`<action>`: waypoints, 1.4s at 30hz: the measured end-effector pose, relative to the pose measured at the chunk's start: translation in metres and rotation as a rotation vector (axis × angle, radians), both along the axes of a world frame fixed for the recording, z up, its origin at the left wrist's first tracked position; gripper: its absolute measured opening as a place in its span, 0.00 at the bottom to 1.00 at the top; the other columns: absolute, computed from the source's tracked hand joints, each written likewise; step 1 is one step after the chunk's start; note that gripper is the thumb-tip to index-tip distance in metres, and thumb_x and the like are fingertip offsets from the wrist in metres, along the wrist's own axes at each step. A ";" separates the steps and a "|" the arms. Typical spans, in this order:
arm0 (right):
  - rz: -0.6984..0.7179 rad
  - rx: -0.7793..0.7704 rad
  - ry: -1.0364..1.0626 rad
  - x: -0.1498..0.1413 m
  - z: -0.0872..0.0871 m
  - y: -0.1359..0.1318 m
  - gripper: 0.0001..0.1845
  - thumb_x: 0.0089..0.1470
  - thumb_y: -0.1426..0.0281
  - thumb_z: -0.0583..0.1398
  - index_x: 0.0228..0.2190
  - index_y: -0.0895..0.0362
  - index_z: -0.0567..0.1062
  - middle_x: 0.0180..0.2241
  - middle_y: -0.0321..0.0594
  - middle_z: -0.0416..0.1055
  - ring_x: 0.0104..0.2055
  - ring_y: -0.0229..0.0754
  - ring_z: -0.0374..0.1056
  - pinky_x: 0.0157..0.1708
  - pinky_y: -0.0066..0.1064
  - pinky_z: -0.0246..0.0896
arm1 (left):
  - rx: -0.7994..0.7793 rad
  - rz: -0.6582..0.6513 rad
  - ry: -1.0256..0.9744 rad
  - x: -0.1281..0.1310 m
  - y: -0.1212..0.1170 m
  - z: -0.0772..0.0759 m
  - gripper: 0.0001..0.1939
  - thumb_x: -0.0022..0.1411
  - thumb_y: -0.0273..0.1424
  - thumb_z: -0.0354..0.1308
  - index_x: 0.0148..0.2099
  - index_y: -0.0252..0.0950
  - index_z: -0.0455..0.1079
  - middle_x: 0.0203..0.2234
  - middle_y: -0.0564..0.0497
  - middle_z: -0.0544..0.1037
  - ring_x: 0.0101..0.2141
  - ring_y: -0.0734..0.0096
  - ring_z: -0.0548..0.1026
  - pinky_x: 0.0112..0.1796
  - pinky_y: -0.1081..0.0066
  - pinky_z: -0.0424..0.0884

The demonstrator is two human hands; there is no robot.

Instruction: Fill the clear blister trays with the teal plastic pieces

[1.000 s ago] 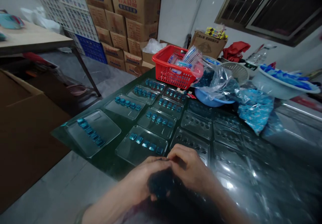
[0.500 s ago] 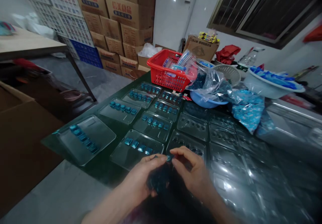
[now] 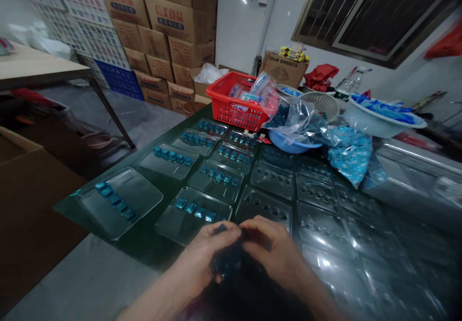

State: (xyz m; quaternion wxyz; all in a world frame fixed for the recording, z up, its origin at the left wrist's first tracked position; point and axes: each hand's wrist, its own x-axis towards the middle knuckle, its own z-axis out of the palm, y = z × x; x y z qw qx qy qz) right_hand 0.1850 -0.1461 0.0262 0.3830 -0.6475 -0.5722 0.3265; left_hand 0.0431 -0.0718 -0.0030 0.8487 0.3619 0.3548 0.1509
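Dark tabletop (image 3: 144, 246), dark-blue clump (image 3: 225, 261), apparently pinched between fingers (image 3: 225, 230)

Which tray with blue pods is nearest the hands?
The clear plastic tray just beyond the left hand, holding one row of blue pods; the other pod trays lie farther up the table.

Bare left hand (image 3: 204, 258) and right hand (image 3: 274, 249), with slender bare forearms (image 3: 155, 297), unsleeved in view.

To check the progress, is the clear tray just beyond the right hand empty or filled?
Empty: the clear plastic tray shows only bare pockets, no blue pods in them.
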 end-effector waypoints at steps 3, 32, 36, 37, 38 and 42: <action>-0.039 -0.034 0.232 -0.001 -0.006 -0.002 0.10 0.45 0.77 0.57 0.33 0.55 0.72 0.30 0.34 0.69 0.33 0.36 0.66 0.33 0.26 0.60 | -0.012 0.024 0.029 0.001 -0.003 0.001 0.14 0.48 0.36 0.58 0.38 0.34 0.68 0.18 0.52 0.71 0.16 0.73 0.70 0.09 0.82 0.55; -0.084 -0.223 0.659 0.007 -0.029 -0.006 0.11 0.34 0.74 0.65 0.21 0.60 0.68 0.19 0.28 0.62 0.21 0.29 0.57 0.21 0.20 0.52 | -0.257 -0.063 -0.039 0.004 -0.010 0.005 0.04 0.48 0.29 0.56 0.27 0.36 0.63 0.16 0.54 0.69 0.16 0.70 0.71 0.09 0.81 0.55; -0.061 -0.226 0.657 0.006 -0.030 -0.005 0.09 0.37 0.75 0.63 0.22 0.59 0.67 0.19 0.28 0.61 0.20 0.28 0.55 0.19 0.19 0.49 | -0.348 -0.042 -0.031 0.002 -0.011 0.004 0.04 0.48 0.28 0.56 0.27 0.37 0.62 0.17 0.54 0.69 0.18 0.68 0.72 0.10 0.81 0.55; -0.064 -0.211 0.627 0.005 -0.030 -0.006 0.08 0.38 0.75 0.63 0.22 0.59 0.67 0.19 0.28 0.60 0.20 0.28 0.56 0.20 0.19 0.50 | -0.368 -0.024 -0.026 0.002 -0.011 0.003 0.05 0.48 0.29 0.57 0.28 0.37 0.62 0.17 0.54 0.70 0.19 0.68 0.73 0.11 0.80 0.57; -0.083 -0.182 0.572 0.003 -0.029 -0.006 0.08 0.39 0.75 0.62 0.23 0.59 0.67 0.20 0.28 0.61 0.21 0.29 0.57 0.20 0.20 0.51 | -0.384 0.001 -0.020 0.003 -0.011 0.002 0.05 0.48 0.29 0.57 0.28 0.37 0.63 0.17 0.54 0.70 0.19 0.68 0.73 0.13 0.80 0.58; -0.168 0.088 0.173 -0.005 -0.020 -0.010 0.09 0.43 0.76 0.59 0.31 0.56 0.70 0.27 0.34 0.65 0.28 0.35 0.62 0.28 0.24 0.57 | -0.409 0.110 0.011 0.005 -0.010 0.001 0.08 0.45 0.29 0.60 0.30 0.38 0.65 0.19 0.55 0.72 0.20 0.70 0.73 0.18 0.77 0.64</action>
